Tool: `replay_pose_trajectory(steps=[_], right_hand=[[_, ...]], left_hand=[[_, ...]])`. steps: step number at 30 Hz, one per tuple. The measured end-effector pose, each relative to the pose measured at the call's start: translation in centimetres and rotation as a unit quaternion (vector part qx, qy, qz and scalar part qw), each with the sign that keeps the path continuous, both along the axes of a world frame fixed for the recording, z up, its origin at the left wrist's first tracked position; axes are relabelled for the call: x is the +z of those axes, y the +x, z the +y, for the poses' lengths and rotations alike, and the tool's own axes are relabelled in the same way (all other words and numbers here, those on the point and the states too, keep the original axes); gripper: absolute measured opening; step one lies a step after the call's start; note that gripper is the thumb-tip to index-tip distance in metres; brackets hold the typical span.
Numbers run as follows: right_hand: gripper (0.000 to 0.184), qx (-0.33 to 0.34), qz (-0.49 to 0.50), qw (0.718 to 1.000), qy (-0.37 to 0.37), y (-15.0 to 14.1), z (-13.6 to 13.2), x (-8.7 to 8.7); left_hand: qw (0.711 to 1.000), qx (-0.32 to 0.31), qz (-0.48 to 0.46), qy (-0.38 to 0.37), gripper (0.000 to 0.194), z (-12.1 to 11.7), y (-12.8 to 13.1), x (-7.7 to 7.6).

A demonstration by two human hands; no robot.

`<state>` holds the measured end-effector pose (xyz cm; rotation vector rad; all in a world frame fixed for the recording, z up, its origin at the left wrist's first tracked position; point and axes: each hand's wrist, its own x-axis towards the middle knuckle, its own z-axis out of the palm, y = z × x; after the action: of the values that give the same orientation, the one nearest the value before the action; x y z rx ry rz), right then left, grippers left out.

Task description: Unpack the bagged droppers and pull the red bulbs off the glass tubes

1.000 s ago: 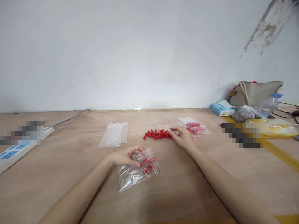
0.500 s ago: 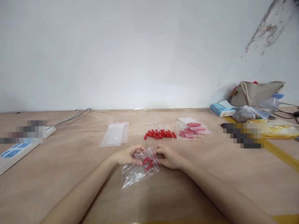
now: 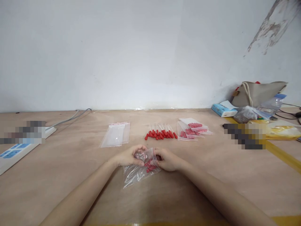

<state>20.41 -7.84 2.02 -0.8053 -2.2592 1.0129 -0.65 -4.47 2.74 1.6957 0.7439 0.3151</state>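
“One wooden table spreads under the grip. What's in hand?”

“A clear plastic bag: the left hand has it pinched between thumb and fingers.”

“And the right hand?”

“At the bag's mouth, touching it; whether its fingers are closed on anything, I can't tell.”

“Any other bags?”

“Filled bags overlap beyond the grip, to its right; flat bags lie beyond it, to the left.”

“Smaller things?”

“Loose droppers lie beyond the grip, between those bags. Smallest are the red bulbs inside the held bag, between the two hands.”
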Motion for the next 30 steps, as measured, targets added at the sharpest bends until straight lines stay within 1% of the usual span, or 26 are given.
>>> replay_pose_trajectory(steps=[2, 5, 7, 9, 11, 15, 18, 20, 23, 26, 28, 30], right_hand=[[0.01, -0.008, -0.008, 1.0, -0.02, 0.1, 0.0, -0.1], [0.016, -0.006, -0.027, 0.999, -0.045, 0.5, 0.0, 0.0], [0.018, 0.028, -0.034, 0.998, -0.054, 0.7, -0.1, 0.3], [0.015, 0.068, -0.031, 0.996, -0.05, 0.9, -0.2, 0.6], [0.014, 0.081, -0.026, 0.995, -0.057, 1.0, -0.2, 0.6], [0.023, 0.041, -0.017, 0.99, -0.132, 1.1, -0.1, -0.2], [0.027, 0.022, 0.031, 0.982, -0.183, 1.1, 0.0, -0.7], [0.027, 0.0, 0.055, 0.976, -0.21, 1.4, 0.2, -0.6], [0.028, -0.036, 0.064, 0.972, -0.225, 2.8, 0.8, 0.3], [0.028, -0.051, 0.058, 0.97, -0.231, 5.8, 1.7, 2.0], [0.029, -0.11, 0.057, 0.964, -0.236, 8.5, 2.4, 3.2], [0.03, -0.178, 0.09, 0.955, -0.221, 11.2, 3.2, 4.2]], left_hand=[[1.0, -0.002, 0.0, -0.003, 0.05, 0.0, 0.0, 0.1], [1.0, -0.002, 0.012, 0.005, 0.049, 0.0, 0.1, 0.1], [1.0, -0.001, 0.018, 0.009, 0.049, 0.1, 0.0, 0.0], [1.0, 0.0, 0.02, 0.006, 0.05, 0.2, -0.1, -0.1], [1.0, 0.002, 0.021, 0.001, 0.05, 0.3, -0.1, -0.3], [1.0, 0.007, 0.019, -0.011, 0.051, 0.2, -0.1, -0.2], [1.0, 0.004, 0.014, -0.01, 0.051, 0.1, 0.0, 0.1], [1.0, 0.002, 0.011, -0.012, 0.05, 0.1, 0.0, 0.1], [1.0, 0.004, 0.012, -0.021, 0.05, 0.2, -0.2, 0.1], [1.0, 0.002, 0.013, -0.027, 0.05, 0.3, -0.3, 0.0], [1.0, -0.002, 0.012, -0.024, 0.049, 0.4, -0.4, 0.0], [1.0, -0.007, 0.016, -0.018, 0.049, 0.4, -0.3, -0.1]])
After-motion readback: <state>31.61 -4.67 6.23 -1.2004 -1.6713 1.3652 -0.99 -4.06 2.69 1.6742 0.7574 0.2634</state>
